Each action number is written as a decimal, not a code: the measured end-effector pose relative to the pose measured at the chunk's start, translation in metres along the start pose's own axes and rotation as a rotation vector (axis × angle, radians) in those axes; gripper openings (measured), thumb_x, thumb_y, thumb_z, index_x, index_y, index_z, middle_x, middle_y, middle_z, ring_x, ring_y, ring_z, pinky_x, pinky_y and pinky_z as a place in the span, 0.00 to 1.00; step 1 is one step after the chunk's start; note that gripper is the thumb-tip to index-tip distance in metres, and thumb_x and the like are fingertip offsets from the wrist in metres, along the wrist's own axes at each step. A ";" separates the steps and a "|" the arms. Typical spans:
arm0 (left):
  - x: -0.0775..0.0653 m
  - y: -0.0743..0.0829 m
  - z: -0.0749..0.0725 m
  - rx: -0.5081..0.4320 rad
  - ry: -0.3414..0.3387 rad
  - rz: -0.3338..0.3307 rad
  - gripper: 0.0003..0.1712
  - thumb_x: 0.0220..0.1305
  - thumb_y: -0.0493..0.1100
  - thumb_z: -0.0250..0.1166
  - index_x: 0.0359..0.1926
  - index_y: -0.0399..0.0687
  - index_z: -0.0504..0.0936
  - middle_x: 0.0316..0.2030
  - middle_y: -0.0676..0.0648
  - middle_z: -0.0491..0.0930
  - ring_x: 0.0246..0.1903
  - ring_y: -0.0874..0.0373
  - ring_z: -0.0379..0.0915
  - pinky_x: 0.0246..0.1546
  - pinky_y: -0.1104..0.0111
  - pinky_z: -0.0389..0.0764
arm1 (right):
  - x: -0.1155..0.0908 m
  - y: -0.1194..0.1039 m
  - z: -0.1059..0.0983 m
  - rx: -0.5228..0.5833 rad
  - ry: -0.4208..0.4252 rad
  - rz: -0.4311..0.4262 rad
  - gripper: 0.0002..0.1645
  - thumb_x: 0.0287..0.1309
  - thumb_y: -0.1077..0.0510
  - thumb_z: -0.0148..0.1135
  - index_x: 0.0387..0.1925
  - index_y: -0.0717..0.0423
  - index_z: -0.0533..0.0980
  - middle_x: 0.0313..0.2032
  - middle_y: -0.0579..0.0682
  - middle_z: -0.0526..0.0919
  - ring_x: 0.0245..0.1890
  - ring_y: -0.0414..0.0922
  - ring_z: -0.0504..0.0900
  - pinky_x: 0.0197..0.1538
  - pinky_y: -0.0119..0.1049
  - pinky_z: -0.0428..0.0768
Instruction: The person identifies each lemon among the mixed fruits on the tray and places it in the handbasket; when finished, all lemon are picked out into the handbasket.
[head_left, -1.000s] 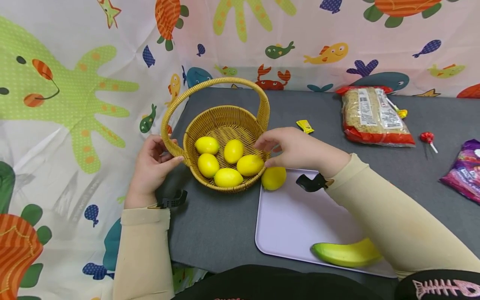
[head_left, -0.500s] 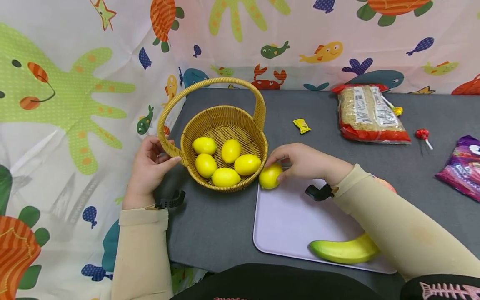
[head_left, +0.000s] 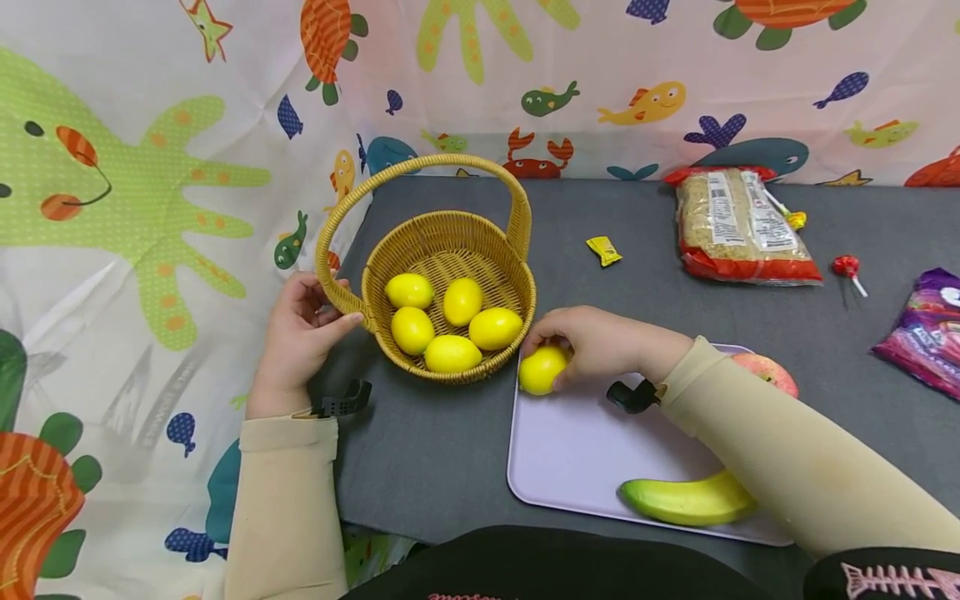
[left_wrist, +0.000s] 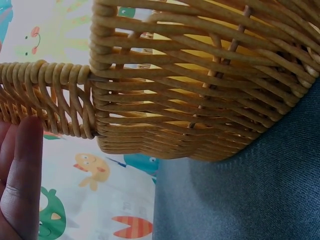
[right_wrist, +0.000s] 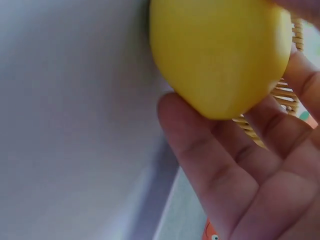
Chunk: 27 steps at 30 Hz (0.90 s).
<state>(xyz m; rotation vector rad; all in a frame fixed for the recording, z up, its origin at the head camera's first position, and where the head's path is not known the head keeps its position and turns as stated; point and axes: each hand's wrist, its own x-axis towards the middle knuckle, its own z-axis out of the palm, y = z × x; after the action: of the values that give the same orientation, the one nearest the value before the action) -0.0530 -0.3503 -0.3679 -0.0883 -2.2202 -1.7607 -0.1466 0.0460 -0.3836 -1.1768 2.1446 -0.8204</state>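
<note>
A wicker basket (head_left: 448, 233) with a tall arched handle stands on the table at centre-left, with several yellow lemons (head_left: 453, 354) inside. My left hand (head_left: 300, 342) holds the lower left end of the handle, thumb in front and fingers partly hidden behind it. In the left wrist view a fingertip (left_wrist: 31, 131) touches the handle's woven base. My right hand (head_left: 596, 346) grips another lemon (head_left: 542, 371) at the upper left corner of the lilac tray (head_left: 600, 450), close to the basket's right side. Fingers wrap round this lemon (right_wrist: 220, 55) in the right wrist view.
On the tray lie a green-yellow banana (head_left: 686, 502) and a partly hidden apple (head_left: 772, 372) beside my right sleeve. Farther back are a yellow wrapped candy (head_left: 603, 250), a red-edged bag of grain (head_left: 738, 225), a red lollipop (head_left: 846, 267) and a purple packet (head_left: 926, 333).
My right hand has left the basket's right rim and taken hold of the lemon on the tray, which has shifted slightly toward me. The left hand stays on the handle.
</note>
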 end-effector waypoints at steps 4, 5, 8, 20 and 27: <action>-0.001 0.000 -0.001 0.009 0.005 -0.006 0.27 0.53 0.23 0.73 0.52 0.38 0.73 0.48 0.40 0.78 0.49 0.54 0.79 0.48 0.73 0.83 | -0.005 -0.002 -0.007 0.080 -0.036 0.012 0.27 0.48 0.59 0.80 0.50 0.38 0.80 0.48 0.39 0.81 0.49 0.44 0.76 0.56 0.48 0.78; -0.001 0.001 -0.001 0.010 0.004 -0.007 0.27 0.53 0.24 0.73 0.52 0.38 0.73 0.48 0.39 0.78 0.49 0.54 0.79 0.48 0.73 0.83 | -0.006 -0.003 -0.010 0.111 -0.040 0.013 0.28 0.48 0.59 0.80 0.51 0.38 0.80 0.49 0.40 0.81 0.49 0.45 0.76 0.56 0.48 0.78; -0.001 0.001 -0.001 0.017 0.002 -0.008 0.27 0.54 0.25 0.73 0.53 0.38 0.73 0.50 0.37 0.77 0.48 0.55 0.78 0.48 0.73 0.83 | -0.006 -0.007 -0.021 0.186 -0.031 -0.002 0.28 0.49 0.59 0.80 0.52 0.40 0.80 0.50 0.42 0.82 0.51 0.46 0.77 0.55 0.47 0.80; -0.001 0.000 -0.003 0.024 -0.001 -0.012 0.27 0.54 0.25 0.73 0.52 0.42 0.74 0.50 0.37 0.77 0.47 0.54 0.78 0.48 0.73 0.83 | 0.050 -0.036 -0.047 0.219 0.184 0.017 0.28 0.51 0.55 0.79 0.54 0.42 0.79 0.51 0.43 0.81 0.51 0.46 0.77 0.56 0.46 0.79; -0.001 0.000 -0.003 0.010 -0.010 -0.010 0.27 0.54 0.25 0.73 0.52 0.41 0.74 0.50 0.40 0.78 0.46 0.53 0.78 0.48 0.73 0.83 | 0.089 -0.057 -0.032 0.049 0.111 -0.003 0.27 0.54 0.50 0.77 0.56 0.40 0.79 0.53 0.38 0.80 0.52 0.43 0.75 0.59 0.41 0.75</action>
<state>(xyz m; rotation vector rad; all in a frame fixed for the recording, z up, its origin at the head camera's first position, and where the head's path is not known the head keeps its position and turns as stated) -0.0513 -0.3532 -0.3674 -0.0834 -2.2399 -1.7583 -0.1801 -0.0478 -0.3368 -1.1344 2.1990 -0.9541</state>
